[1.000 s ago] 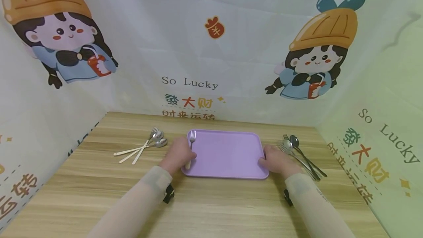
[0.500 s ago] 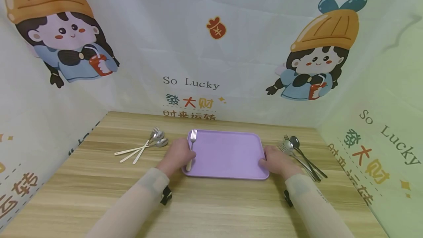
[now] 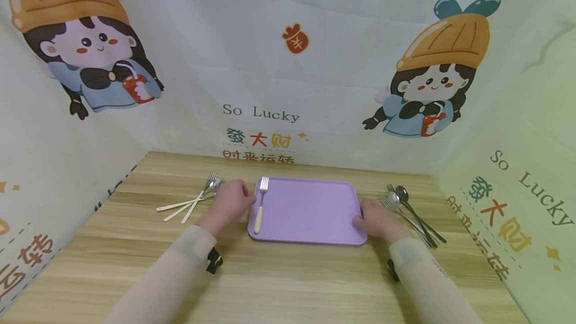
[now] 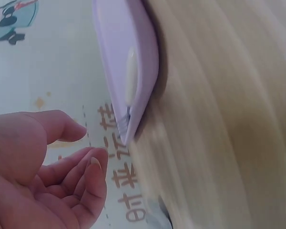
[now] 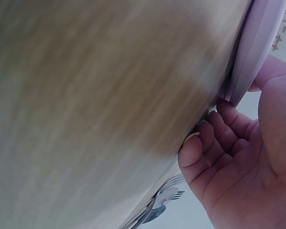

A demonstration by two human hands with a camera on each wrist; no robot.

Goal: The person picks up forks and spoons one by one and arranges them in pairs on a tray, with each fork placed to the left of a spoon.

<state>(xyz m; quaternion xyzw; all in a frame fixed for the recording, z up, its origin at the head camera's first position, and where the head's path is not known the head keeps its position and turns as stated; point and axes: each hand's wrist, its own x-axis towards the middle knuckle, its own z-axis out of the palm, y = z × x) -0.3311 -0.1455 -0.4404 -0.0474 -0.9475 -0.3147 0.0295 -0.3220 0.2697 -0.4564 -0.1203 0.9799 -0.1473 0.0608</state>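
Observation:
A lilac tray point(image 3: 310, 211) lies on the wooden table, and along its left side rests a fork point(image 3: 259, 209) with a cream handle. Just left of the tray hovers my left hand point(image 3: 231, 204), its fingers loosely bent around nothing; the left wrist view shows thumb and fingertips apart. At the tray's right edge my right hand point(image 3: 377, 218) pinches the rim, thumb on top and index finger low at the side. Its other fingers curl near the tabletop in the right wrist view. My left hand partly covers the spoon bowls of the cream-handled cutlery point(image 3: 189, 205).
To the right, beyond my right hand, lies a crossed pile of dark and silver forks and spoons point(image 3: 411, 214). A printed cloth point(image 3: 333, 114) hangs behind the table point(image 3: 297, 284) and along both sides.
My left hand has released the fork and tray side and shifted left, uncovering the fork's whole length. My right hand stays at the tray's right edge.

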